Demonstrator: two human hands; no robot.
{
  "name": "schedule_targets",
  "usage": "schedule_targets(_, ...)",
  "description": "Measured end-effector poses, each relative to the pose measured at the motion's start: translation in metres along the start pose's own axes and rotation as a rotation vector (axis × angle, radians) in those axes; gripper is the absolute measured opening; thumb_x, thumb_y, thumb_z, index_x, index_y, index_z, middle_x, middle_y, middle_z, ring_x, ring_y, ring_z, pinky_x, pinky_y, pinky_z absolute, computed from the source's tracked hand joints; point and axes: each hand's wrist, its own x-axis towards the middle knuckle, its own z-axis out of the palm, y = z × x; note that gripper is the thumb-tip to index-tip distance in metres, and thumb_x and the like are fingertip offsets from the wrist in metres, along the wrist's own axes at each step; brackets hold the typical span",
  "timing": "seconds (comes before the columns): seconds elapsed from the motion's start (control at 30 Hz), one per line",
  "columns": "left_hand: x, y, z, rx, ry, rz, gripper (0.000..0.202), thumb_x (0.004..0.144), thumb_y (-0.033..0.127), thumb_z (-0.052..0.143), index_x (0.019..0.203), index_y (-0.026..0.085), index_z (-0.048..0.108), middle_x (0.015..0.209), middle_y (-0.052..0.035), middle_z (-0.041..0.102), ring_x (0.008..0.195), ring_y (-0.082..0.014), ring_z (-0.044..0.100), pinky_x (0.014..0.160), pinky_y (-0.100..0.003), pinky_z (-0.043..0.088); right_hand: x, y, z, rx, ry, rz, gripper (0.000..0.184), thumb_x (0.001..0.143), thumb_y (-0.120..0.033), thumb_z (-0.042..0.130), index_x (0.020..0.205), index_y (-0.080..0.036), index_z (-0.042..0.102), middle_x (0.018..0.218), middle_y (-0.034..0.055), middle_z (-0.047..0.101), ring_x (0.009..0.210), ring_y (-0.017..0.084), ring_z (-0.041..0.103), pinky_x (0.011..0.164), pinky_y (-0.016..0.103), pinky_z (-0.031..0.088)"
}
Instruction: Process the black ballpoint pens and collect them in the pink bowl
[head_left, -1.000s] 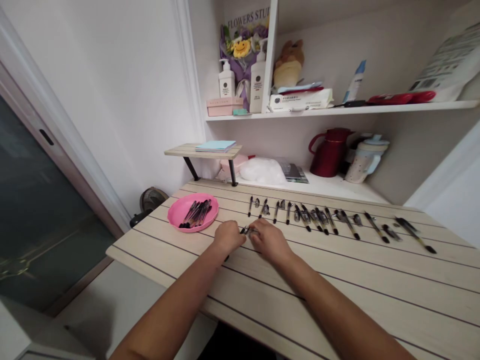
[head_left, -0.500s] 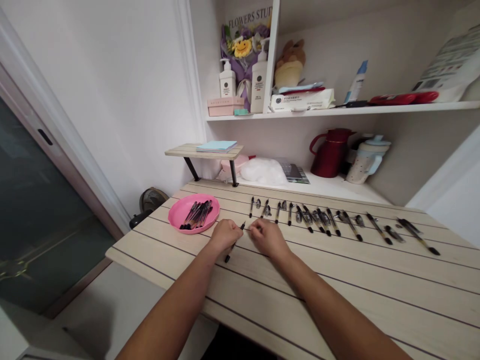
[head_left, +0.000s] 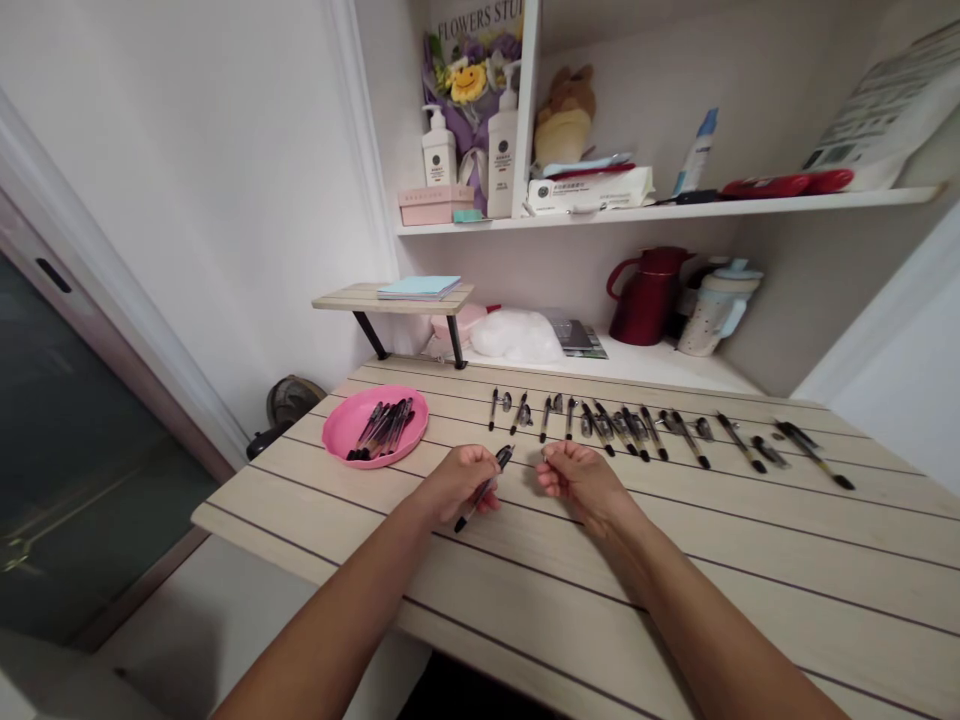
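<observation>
My left hand (head_left: pixel 457 480) is closed around a black gel pen (head_left: pixel 504 457), which slants with its uncapped tip up and away from me. To the right of that tip, my right hand (head_left: pixel 583 482) has thumb and forefinger pinched together. A tiny pale bit seems to show between them, too small to name. Beyond the hands, several uncapped pens (head_left: pixel 690 441) lie in a row across the table, with loose dark caps (head_left: pixel 703 428) among them. A pink round tray (head_left: pixel 334 440) at the left holds a bundle of pens (head_left: pixel 390 430).
The slatted wooden table (head_left: pixel 570 620) has a small raised stand (head_left: pixel 341 298) at its back left, bearing blue paper (head_left: pixel 420 287). Behind are a white plastic bag (head_left: pixel 517 335), a red jug (head_left: pixel 650 300) and a pale tumbler (head_left: pixel 716 312), under a filled shelf (head_left: pixel 787 205).
Both hands have moved a little apart, the right one to the right. The pen in my left hand is lifted and shows more of its length. The camera view has shifted slightly.
</observation>
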Motion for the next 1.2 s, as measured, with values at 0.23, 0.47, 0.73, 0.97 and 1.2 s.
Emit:
schedule_targets(0.23, -0.003, 0.003, 0.005, 0.058, -0.024, 0.003, 0.014, 0.067, 0.029, 0.052, 0.075, 0.018, 0.048, 0.057, 0.0032, 0.056, 0.037, -0.0074, 0.050, 0.032, -0.016, 0.023, 0.000, -0.004, 0.000, 0.076, 0.001, 0.003, 0.022, 0.057, -0.022, 0.078, 0.068, -0.012, 0.062, 0.052, -0.0008, 0.057, 0.042, 0.005, 0.049, 0.037, 0.014, 0.041)
schedule_targets(0.47, -0.006, 0.007, 0.008, 0.135, -0.052, 0.005, 0.014, 0.066, 0.027, 0.052, 0.076, 0.017, 0.050, 0.056, 0.0042, 0.056, 0.036, -0.0061, 0.048, 0.032, -0.015, 0.021, -0.003, -0.009, 0.002, 0.018, -0.025, -0.001, 0.024, 0.056, -0.022, 0.078, 0.074, -0.012, 0.066, 0.059, 0.0037, 0.062, 0.047, 0.008, 0.053, 0.041, 0.018, 0.045)
schedule_targets(0.73, -0.008, 0.009, 0.011, 0.165, -0.043, 0.004, 0.015, 0.066, 0.029, 0.054, 0.074, 0.017, 0.051, 0.052, 0.0043, 0.055, 0.036, -0.0052, 0.047, 0.034, -0.014, 0.022, -0.006, -0.011, 0.004, -0.139, -0.053, -0.042, 0.022, 0.057, -0.027, 0.074, 0.072, -0.013, 0.066, 0.050, -0.0002, 0.057, 0.042, 0.007, 0.047, 0.040, 0.019, 0.037)
schedule_targets(0.97, -0.006, 0.005, 0.012, 0.123, -0.038, 0.011, 0.014, 0.065, 0.026, 0.056, 0.074, 0.016, 0.052, 0.052, 0.0039, 0.055, 0.037, -0.0050, 0.047, 0.037, -0.015, 0.027, -0.008, -0.011, 0.006, -0.043, -0.065, 0.016, 0.021, 0.054, -0.020, 0.075, 0.071, -0.014, 0.063, 0.050, -0.0023, 0.056, 0.043, 0.006, 0.047, 0.040, 0.017, 0.035)
schedule_targets(1.2, -0.006, 0.004, 0.011, 0.059, -0.019, 0.023, 0.016, 0.062, 0.020, 0.059, 0.077, 0.016, 0.054, 0.050, 0.0048, 0.054, 0.038, -0.0047, 0.046, 0.038, -0.014, 0.027, -0.007, -0.005, 0.003, 0.099, -0.140, 0.123, 0.025, 0.056, -0.021, 0.077, 0.077, -0.013, 0.065, 0.055, -0.0007, 0.058, 0.047, 0.006, 0.050, 0.045, 0.018, 0.040)
